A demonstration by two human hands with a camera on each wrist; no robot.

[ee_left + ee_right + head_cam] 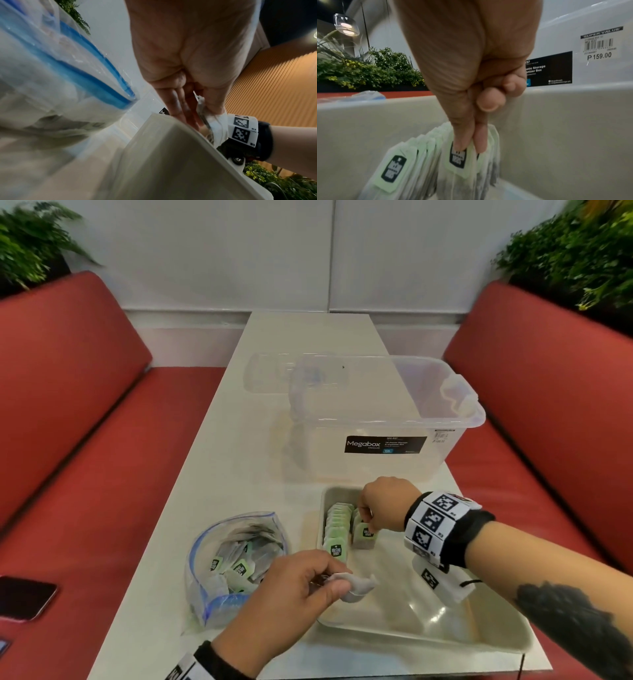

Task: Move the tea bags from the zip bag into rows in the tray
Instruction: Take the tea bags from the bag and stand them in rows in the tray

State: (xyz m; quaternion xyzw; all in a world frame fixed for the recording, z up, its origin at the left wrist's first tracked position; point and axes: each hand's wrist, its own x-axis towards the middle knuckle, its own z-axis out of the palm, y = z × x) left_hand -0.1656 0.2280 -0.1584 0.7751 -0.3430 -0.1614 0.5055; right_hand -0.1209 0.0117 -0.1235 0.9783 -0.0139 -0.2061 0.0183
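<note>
— What is seen of the setting, from the left across?

— A white table (212, 474) is flanked by red bench seats (68, 412), with plants at both far corners. A dark phone (25, 597) is laid on the left seat. On the table, an open zip bag (236, 563) with a blue seal is found at the left, tea bags (239, 568) heaped loosely inside it. Just beside it to the right, a pale tray (445, 642) is placed, and behind the tray a clear storage box (383, 419) labelled Megabox.

— And the hands?

— A crumpled tea bag (356, 585) is pinched between thumb and curled fingers of the left hand (291, 594), above the tray's left rim. In the tray's far left corner, a row of tea bags (337, 529) is stood upright. A second, shorter row (363, 534) is set just beside it, and its front tea bag (457, 162) is pinched at the top by the thumb and forefinger of the right hand (383, 505), the other fingers being curled in.
</note>
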